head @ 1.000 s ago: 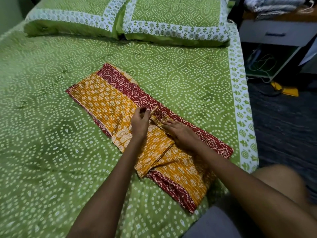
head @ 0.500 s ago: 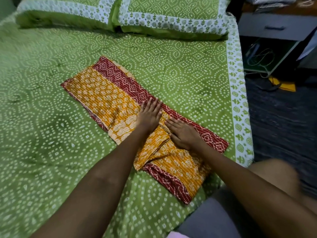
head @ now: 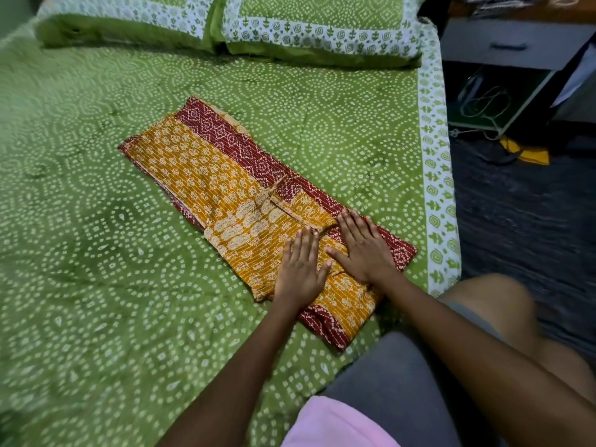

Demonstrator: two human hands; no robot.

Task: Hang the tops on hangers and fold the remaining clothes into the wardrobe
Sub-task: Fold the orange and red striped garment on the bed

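A mustard-yellow and maroon printed cotton garment (head: 225, 185), partly folded into a long strip, lies flat on the green bedsheet with white dotted circles (head: 96, 285). It runs diagonally from the far left toward the near right corner of the bed, well short of the sheet's white leaf-print border (head: 435, 175). A narrower folded layer lies on top at the near end.

The left hand (head: 301, 269) rests palm-down on that near end, fingers straight and together, gripping nothing. The right hand (head: 362, 246) lies just beside it to the right, also flat, fingers spread across the yellow panel and the maroon edge, holding nothing. The thumbs of the 2 hands nearly meet; contact between them cannot be confirmed.

At the far end of the bed sit 2 green pillows with white patterned borders (head: 290, 24). On the right, beyond the bed, stands a grey drawer unit (head: 512, 43) above a dark floor (head: 516, 221), with a small yellow object (head: 525, 151) lying on it.
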